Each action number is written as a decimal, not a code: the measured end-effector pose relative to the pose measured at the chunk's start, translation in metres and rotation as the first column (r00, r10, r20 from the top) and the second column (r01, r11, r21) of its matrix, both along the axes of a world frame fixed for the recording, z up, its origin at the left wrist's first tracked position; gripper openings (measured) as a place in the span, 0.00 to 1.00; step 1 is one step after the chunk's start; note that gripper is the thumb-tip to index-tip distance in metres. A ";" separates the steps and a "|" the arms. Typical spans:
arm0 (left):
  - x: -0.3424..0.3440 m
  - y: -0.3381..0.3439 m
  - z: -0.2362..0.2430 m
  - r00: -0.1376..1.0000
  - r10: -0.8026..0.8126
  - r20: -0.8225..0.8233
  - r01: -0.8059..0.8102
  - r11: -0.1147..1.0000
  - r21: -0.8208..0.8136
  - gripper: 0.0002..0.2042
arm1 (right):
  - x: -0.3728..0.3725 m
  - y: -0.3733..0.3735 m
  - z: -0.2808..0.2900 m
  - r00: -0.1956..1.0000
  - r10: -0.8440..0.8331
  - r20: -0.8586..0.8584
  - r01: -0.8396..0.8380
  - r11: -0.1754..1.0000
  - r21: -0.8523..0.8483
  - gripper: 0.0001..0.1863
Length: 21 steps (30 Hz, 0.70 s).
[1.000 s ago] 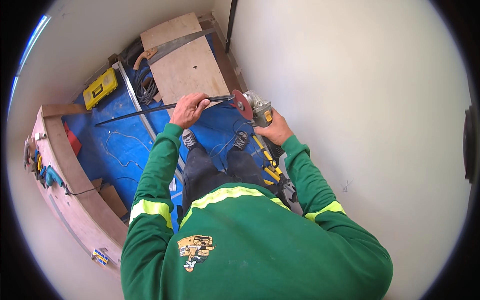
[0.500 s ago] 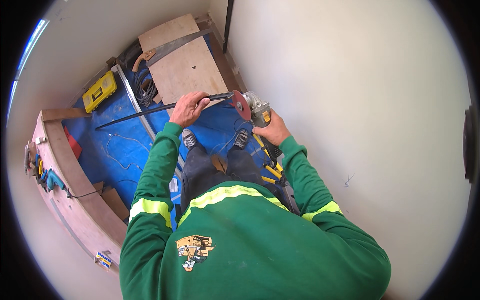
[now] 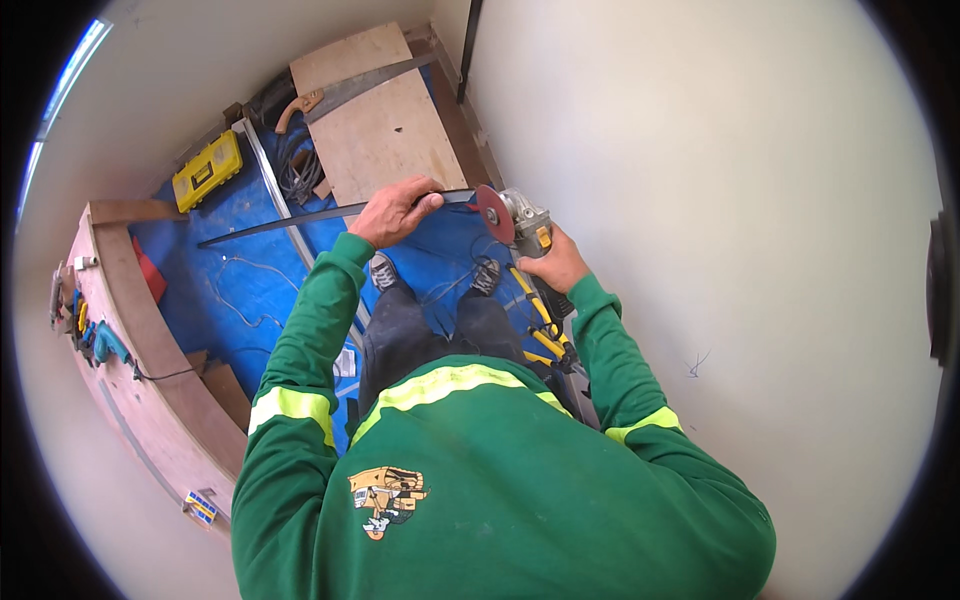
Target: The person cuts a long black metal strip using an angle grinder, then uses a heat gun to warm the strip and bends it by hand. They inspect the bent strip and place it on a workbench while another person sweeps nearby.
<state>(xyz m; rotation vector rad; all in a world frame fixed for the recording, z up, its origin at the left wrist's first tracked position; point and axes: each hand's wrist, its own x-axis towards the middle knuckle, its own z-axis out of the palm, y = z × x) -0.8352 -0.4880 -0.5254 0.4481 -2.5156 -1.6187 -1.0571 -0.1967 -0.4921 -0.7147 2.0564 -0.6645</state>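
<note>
While apart, left hand (image 3: 400, 211) probably tight round dark bar (image 3: 325, 214), right hand (image 3: 558, 262) round grinder (image 3: 530, 230).

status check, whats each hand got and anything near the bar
Left hand gripping dark bar. Right hand holding grinder, red disc by the bar's right end, contact unclear. Handsaw lying across wooden board beyond.

Blue floor sheet (image 3: 190, 305), yellow case (image 3: 208, 172), coiled dark cable (image 3: 297, 172), long silvery bar (image 3: 269, 178) lying on it
</note>
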 end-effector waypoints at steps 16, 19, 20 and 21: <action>-0.054 0.020 0.027 0.983 -0.044 0.176 -0.032 0.913 0.407 0.20 | 0.011 0.061 0.033 0.943 -0.325 0.066 0.328 0.944 -0.041 0.38; -0.059 0.018 0.030 0.968 -0.110 0.224 -0.022 0.857 0.514 0.17 | 0.015 0.065 0.035 0.935 -0.342 0.092 0.351 0.930 -0.113 0.38; -0.060 0.019 0.029 0.963 -0.139 0.232 -0.009 0.841 0.541 0.16 | 0.015 0.067 0.032 0.932 -0.351 0.094 0.360 0.927 -0.103 0.38; -0.061 0.020 0.029 0.969 -0.128 0.213 -0.014 0.827 0.562 0.16 | 0.016 0.067 0.031 0.925 -0.364 0.108 0.374 0.921 -0.109 0.38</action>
